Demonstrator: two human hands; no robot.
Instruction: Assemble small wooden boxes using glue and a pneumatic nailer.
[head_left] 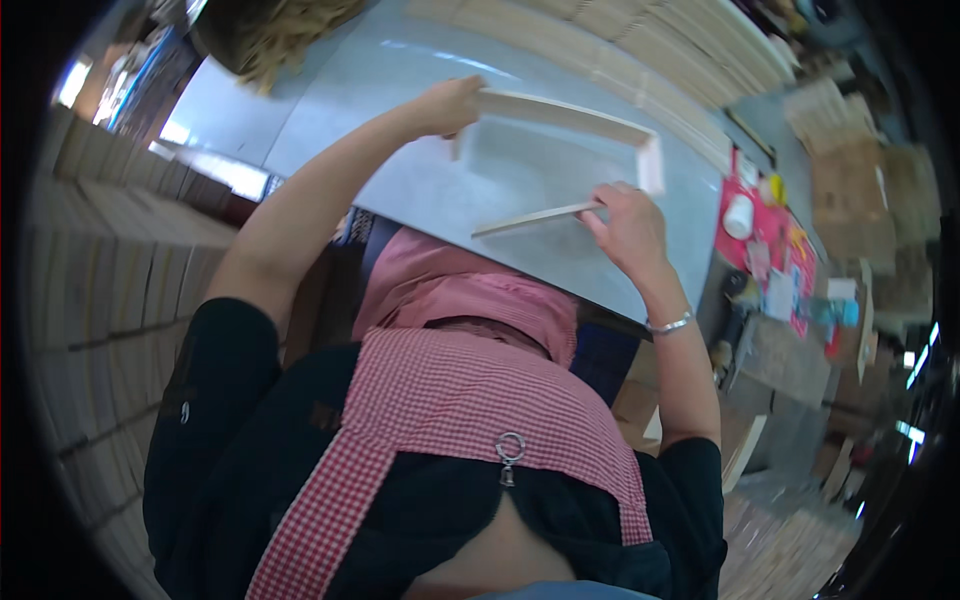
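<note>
A pale wooden frame (572,114) stands on the grey-white tabletop (410,185), with its long side at the back and a short side at the right. My left hand (452,107) is closed around the frame's far left corner. Between the fingers and thumb of my right hand (632,228) is a thin wooden strip (530,219), which slants across the frame's near side, its free end pointing left. The strip looks apart from the frame's left side; whether it meets the right side cannot be made out.
Long pale boards (660,45) lie stacked along the table's back. A dark container of wood strips (290,40) stands at far left. To the right, a pink cloth (735,190) carries a white bottle (739,216), near cardboard boxes (850,195). Stacked wooden pieces (120,260) rise on my left.
</note>
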